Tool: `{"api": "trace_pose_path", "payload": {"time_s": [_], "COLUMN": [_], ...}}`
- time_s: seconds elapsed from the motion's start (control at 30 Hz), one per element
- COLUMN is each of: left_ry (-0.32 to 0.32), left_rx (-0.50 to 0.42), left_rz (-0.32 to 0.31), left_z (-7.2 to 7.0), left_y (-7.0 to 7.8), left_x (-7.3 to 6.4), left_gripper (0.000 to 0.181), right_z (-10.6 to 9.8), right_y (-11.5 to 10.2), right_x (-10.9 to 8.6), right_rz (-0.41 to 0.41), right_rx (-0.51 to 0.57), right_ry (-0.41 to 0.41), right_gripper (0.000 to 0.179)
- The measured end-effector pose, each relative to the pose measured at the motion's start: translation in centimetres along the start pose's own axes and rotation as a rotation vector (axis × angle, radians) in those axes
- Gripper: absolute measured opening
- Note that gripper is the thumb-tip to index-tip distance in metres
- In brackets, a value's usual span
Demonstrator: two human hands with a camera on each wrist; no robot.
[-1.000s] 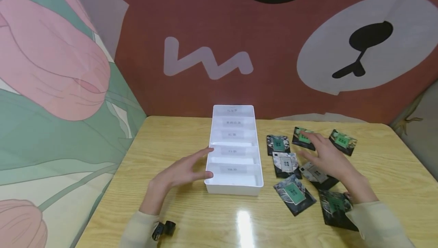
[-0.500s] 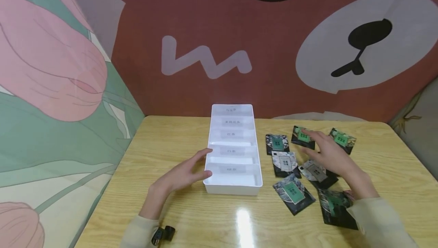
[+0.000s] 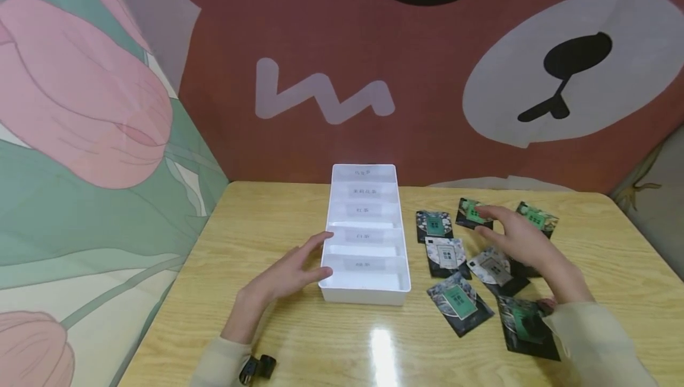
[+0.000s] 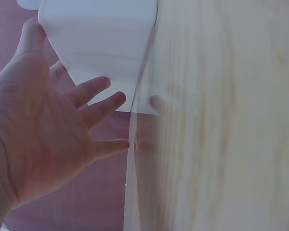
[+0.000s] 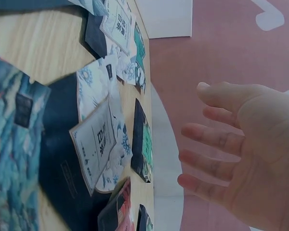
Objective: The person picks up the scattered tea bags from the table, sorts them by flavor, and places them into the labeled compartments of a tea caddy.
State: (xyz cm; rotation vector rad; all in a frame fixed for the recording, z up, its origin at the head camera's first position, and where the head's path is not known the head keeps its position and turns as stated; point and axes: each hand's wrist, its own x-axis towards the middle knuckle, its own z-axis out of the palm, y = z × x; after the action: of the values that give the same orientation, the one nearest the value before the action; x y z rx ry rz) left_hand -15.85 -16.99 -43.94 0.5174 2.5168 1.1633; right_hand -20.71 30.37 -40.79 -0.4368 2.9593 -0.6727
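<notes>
A white compartment box (image 3: 364,296) with a label in each of its several sections stands mid-table. My left hand (image 3: 285,275) is at its left side, fingers spread, thumb and forefinger at the rim. In the left wrist view the left hand (image 4: 53,110) has thumb at the box's corner, palm free. Over the tea sachets hovers my right hand (image 3: 521,241), fingers extended, holding nothing. Its fingertips are nearest a green-labelled sachet (image 3: 468,213) at the back. Below it lies a white-labelled sachet (image 3: 494,268). The right wrist view shows the right hand (image 5: 245,149) apart from the sachets.
Other sachets lie right of the box: a floral one (image 3: 434,224), a white one (image 3: 446,255), green-labelled ones (image 3: 461,304) nearer the front and a large dark one (image 3: 526,327). A small black object (image 3: 266,367) is beside the left sleeve. A painted wall (image 3: 320,31) rises behind the table.
My right hand has shifted slightly to the right above the sachets. The left hand, box and sachets stay put; the head view sways slightly.
</notes>
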Motion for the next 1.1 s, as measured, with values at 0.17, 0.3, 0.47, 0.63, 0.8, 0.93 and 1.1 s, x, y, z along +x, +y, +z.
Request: {"api": "trace_pose_path", "payload": {"time_s": [0.17,0.3,0.47,0.63,0.8,0.93,1.1], "left_ry": [0.006,0.006,-0.001,-0.011,-0.016,-0.019,-0.024], "left_rx": [-0.015,-0.031,-0.066,-0.104,-0.119,-0.123,-0.133], "left_rz": [0.012,0.013,0.004,0.008,0.005,0.002,0.008], "left_z": [0.1,0.0,0.1,0.1,0.1,0.1,0.2], "left_y": [-0.1,-0.2,-0.2,-0.1,0.0,0.0,-0.1], "left_x": [0.1,0.1,0.1,0.1,0.1,0.1,0.2], "left_gripper": [0.07,0.07,0.069,0.07,0.07,0.071,0.072], "right_z": [-0.2,-0.2,-0.2,-0.2,0.0,0.2,0.4], "right_y": [0.9,1.7,2.7,3.4,4.2,4.8,5.6], "right_x": [0.7,1.5,2.4,3.0,3.2,3.3,3.4], "right_rz": [0.003,-0.009,0.03,0.048,0.061,0.11,0.16], "right_rx": [0.007,-0.008,0.012,0.04,0.074,0.1,0.136], "right_ry": [-0.017,-0.021,-0.05,-0.058,-0.061,-0.058,-0.056], "right_gripper": [0.06,0.057,0.056,0.056,0.056,0.061,0.066]}}
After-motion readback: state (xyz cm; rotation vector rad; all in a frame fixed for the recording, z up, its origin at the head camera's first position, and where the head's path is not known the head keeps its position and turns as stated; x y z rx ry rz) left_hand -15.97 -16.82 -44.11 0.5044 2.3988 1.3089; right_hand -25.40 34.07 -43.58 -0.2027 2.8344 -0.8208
